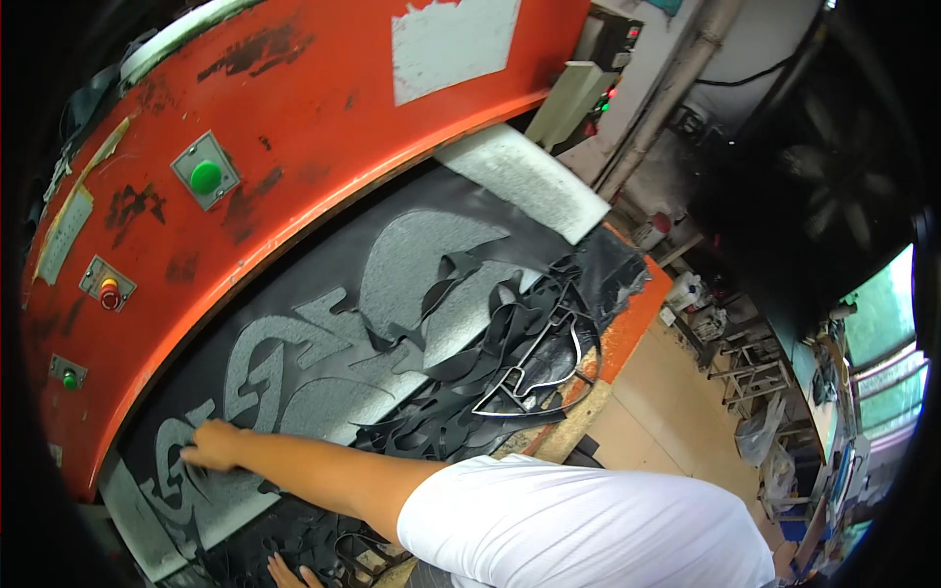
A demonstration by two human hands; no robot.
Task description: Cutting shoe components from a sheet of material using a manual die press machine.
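A black sheet of thin material (323,235) with curved shapes cut out of it lies over a pale grey speckled board (333,402). My right arm stretches far to the left. At that end my right hand (214,446) has its fingers curled closed on the black sheet beside a cut-out; the fingertips are partly hidden. Only the fingers of my left hand (289,572) show at the lower edge, stretched out and apart beside dark scraps. Black offcut strips (490,343) are heaped along the board's near edge, with a metal-edged cutting die (534,377) among them.
An orange press head (323,88) spans above the board, bearing a green button (206,176) and a red knob (110,294). A control box (569,103) sits at its far end. A large fan (833,167), tiled floor (657,421) and cluttered racks (755,372) are at right.
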